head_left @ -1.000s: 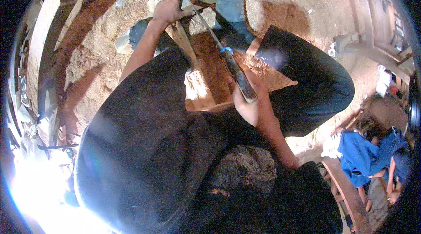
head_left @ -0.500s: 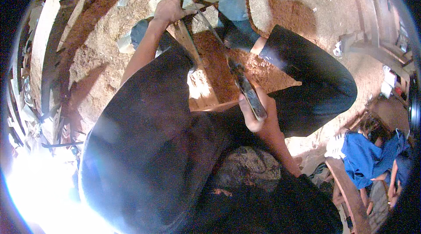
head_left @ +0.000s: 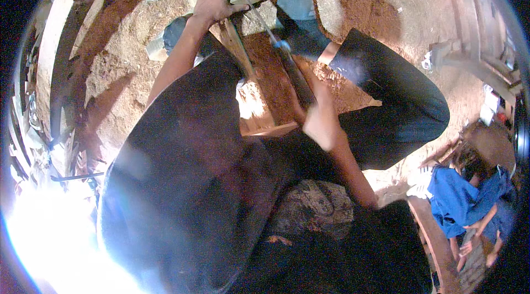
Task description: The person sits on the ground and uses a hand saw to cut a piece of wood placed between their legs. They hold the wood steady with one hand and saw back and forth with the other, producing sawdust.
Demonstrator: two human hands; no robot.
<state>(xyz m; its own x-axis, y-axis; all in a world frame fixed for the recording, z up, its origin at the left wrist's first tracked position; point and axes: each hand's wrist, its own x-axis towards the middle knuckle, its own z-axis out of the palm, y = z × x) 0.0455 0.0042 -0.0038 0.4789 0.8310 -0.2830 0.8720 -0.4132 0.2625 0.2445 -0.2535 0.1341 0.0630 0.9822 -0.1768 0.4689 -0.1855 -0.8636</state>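
Hands, two, bare. Left hand (head_left: 212, 4) closed on the far end of a wooden piece (head_left: 238, 51) lying on red dirt ground (head_left: 110, 73) between the feet. Right hand (head_left: 320, 123) clamped on the dark handle of a long blade (head_left: 276, 46), now drawn nearer the body than a second ago, suggesting a repeated cutting stroke. Blue shoe (head_left: 298, 7) braces alongside.

Black trousers (head_left: 397, 106), a blue shoe (head_left: 298, 12), reddish-brown earth (head_left: 364, 12), a pale wooden stick (head_left: 237, 46); far right, a person's bright blue clothing (head_left: 458, 200).
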